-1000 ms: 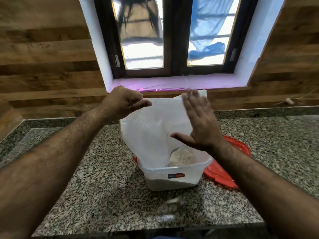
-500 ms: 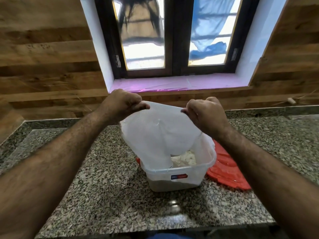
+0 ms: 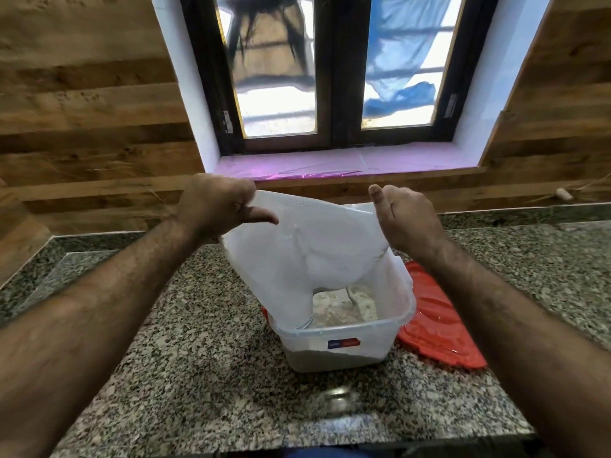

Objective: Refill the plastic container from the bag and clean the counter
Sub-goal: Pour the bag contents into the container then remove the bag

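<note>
On the speckled granite counter [image 3: 198, 375], toward its near edge and a little right of centre, stands the clear plastic container [image 3: 344, 338] with a small red-and-blue label on its near wall. A pale, floury powder [image 3: 344, 309] lies inside it. A white bag [image 3: 307, 249] is held upside down above the container, its lower part sagging into the open top along the left side. The left hand [image 3: 218, 209] grips the bag's upper left corner, fingers curled around the plastic with one finger pointing right. The right hand [image 3: 403, 219] is at the bag's upper right edge, thumb raised and fingers curled over the far side — they are hidden, so whether they actually pinch the plastic cannot be told. A red lid [image 3: 439, 325] lies flat on the counter just right of the container, partly tucked behind it. Farther back — above the wood-panelled wall — is a dark-framed window [image 3: 330, 77] with a purple-covered sill [image 3: 330, 160].
</note>
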The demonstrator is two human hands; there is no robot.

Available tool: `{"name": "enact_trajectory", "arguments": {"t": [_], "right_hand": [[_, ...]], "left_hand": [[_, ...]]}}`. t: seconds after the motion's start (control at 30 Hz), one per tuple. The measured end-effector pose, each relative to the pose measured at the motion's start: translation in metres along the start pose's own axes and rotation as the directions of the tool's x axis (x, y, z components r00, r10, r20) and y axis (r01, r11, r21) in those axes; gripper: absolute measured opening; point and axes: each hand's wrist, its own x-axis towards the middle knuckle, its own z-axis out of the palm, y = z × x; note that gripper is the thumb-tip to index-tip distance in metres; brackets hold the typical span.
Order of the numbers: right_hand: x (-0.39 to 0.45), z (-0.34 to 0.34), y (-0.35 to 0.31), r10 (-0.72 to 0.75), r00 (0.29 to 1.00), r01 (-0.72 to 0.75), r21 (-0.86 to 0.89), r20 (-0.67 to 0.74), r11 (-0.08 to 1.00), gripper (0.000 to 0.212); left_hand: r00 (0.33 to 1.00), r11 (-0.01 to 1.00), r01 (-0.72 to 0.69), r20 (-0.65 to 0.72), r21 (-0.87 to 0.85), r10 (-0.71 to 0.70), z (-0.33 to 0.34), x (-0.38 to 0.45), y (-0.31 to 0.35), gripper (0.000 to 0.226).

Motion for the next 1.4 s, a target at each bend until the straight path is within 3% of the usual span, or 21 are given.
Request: {"name": "enact_trajectory", "arguments": {"t": [0.13,0.27,0.4,0.47,0.53,0.6,0.73,0.87,1.0,1.07,1.17,1.3,1.4], "right_hand": [[0.024,-0.024,0.001,0.198,0.98,-0.196,-0.125,0.002,0.972,0.067],[0.043,-0.038,-0.005,0.384,0.921,-0.365,-0.185,0.074,0.912,0.062],[0.045,-0.033,-0.011,0.352,0.922,-0.364,0.052,0.162,0.93,0.061],[0.044,-0.032,-0.018,0.308,0.937,-0.332,0.149,0.166,0.931,0.064],[0.045,-0.033,-0.024,0.286,0.946,-0.315,0.212,0.154,0.925,0.068],[0.044,-0.034,-0.027,0.263,0.955,-0.294,0.305,0.141,0.906,0.078],[0.027,-0.026,-0.021,0.166,0.986,-0.136,0.426,-0.034,0.894,0.111],[0.004,-0.004,-0.023,0.235,0.938,-0.038,0.598,-0.255,0.801,0.096],[-0.015,0.013,-0.031,0.245,0.964,-0.135,0.598,-0.105,0.79,0.102],[-0.019,0.019,-0.03,0.255,0.965,-0.174,0.576,-0.061,0.798,0.093],[-0.016,0.028,-0.027,0.273,0.956,-0.167,0.572,-0.104,0.803,0.084],[0.004,0.022,-0.026,0.155,0.96,-0.049,0.404,-0.235,0.913,0.068],[0.023,0.015,-0.031,0.105,0.967,-0.01,0.379,-0.231,0.925,0.062]], "left_hand": [[0.99,0.979,-0.124,0.084,0.159,0.112,-0.006,0.006,0.002,0.063],[0.991,0.979,0.045,0.113,0.2,-0.068,-0.011,0.018,0.015,0.067],[0.941,0.958,0.256,0.192,0.131,-0.277,-0.002,0.038,0.046,0.066],[0.926,0.967,0.255,0.288,0.008,-0.246,0.005,0.05,0.062,0.067],[0.918,0.985,0.169,0.366,-0.015,-0.152,0.01,0.055,0.07,0.053],[0.918,0.996,0.088,0.39,-0.017,-0.075,0.009,0.054,0.07,0.053],[0.969,0.996,-0.052,0.237,-0.071,0.067,0.001,0.036,0.055,0.044],[0.999,0.993,0.015,0.031,-0.117,-0.012,-0.01,0.017,0.034,0.044],[0.993,0.98,0.08,-0.069,-0.183,-0.094,-0.018,0.007,0.026,0.049],[0.99,0.982,0.092,-0.088,-0.166,-0.108,-0.018,0.003,0.024,0.049],[0.977,0.976,0.155,-0.123,-0.153,-0.174,-0.014,-0.005,0.02,0.051],[0.948,0.964,0.242,-0.182,-0.11,-0.259,-0.002,-0.025,0.01,0.046],[0.92,0.95,0.309,-0.241,-0.038,-0.309,0.007,-0.04,0.002,0.064]]}}
